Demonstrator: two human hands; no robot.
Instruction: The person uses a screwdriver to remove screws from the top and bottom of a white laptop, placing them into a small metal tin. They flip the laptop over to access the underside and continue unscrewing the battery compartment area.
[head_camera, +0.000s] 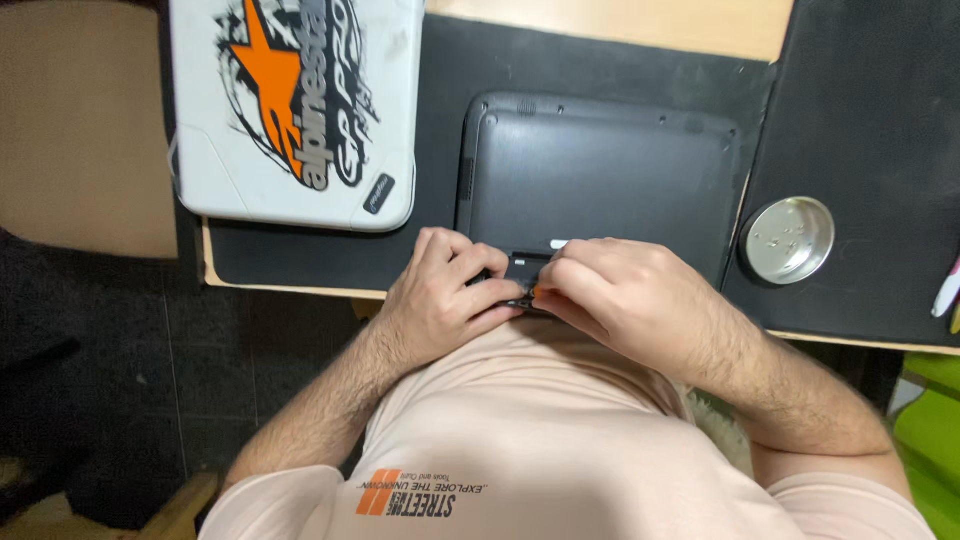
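at the near edge of the desk, a dark laptop (598, 175) lies bottom up on a black mat (440, 230), so its underside faces the person. the left hand (450, 295) curls over the near edge, fingers bent and steadying it. the right hand (610, 290) pinches narrow on something small with an orange tip; what it is i cannot tell. a round metal dish (789, 240) with small screws sits to the right, a white laptop (295, 105) to the left.

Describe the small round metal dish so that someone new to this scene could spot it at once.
Start at the upside-down dark laptop on the black mat, then look just past its right edge. There sits the metal dish, shallow and silvery, with a few tiny screws in it. It is the only round, shiny thing on the desk.
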